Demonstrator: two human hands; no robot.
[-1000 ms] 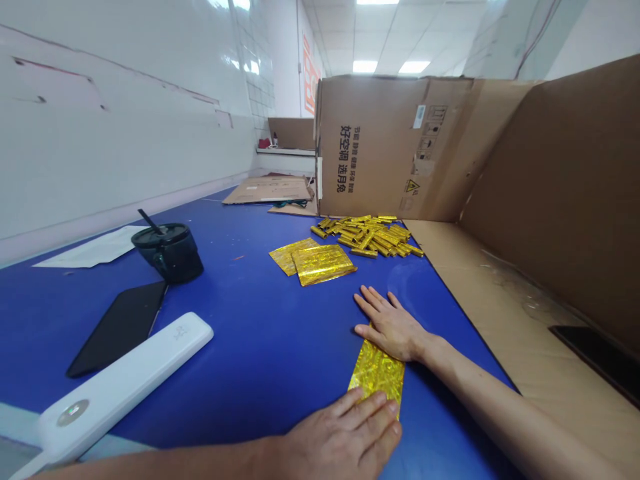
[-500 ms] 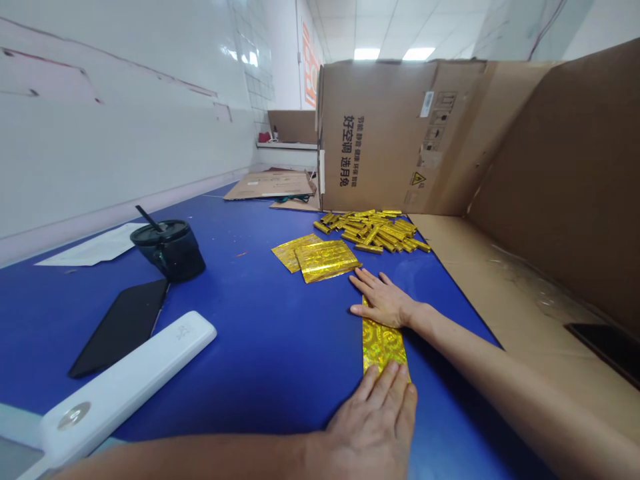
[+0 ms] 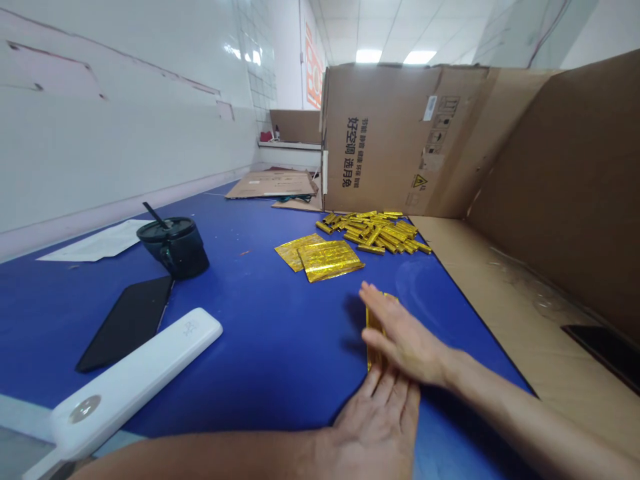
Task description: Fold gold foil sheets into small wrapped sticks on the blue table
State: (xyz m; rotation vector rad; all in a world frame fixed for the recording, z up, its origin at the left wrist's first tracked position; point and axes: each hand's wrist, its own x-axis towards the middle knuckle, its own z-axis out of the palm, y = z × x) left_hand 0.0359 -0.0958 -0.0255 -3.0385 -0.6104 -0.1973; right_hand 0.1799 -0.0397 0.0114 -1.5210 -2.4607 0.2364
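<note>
While both flat, open-fingered hands, left hand and right hand, press it, the glittery gold foil strip stands folded at lower centre

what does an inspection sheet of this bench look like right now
surface: blue table, cardboard sheet along its right side
job's things: gold foil strip under both hands; flat gold foil sheets; pile of rolled gold foil pieces
clutter: black lidded cup, black phone, white device, white paper
grippers: left hand flat at strip's near end; right hand flat on strip
cables: nothing seen
surroundings: large cardboard box, white wall, ceiling lights
</note>
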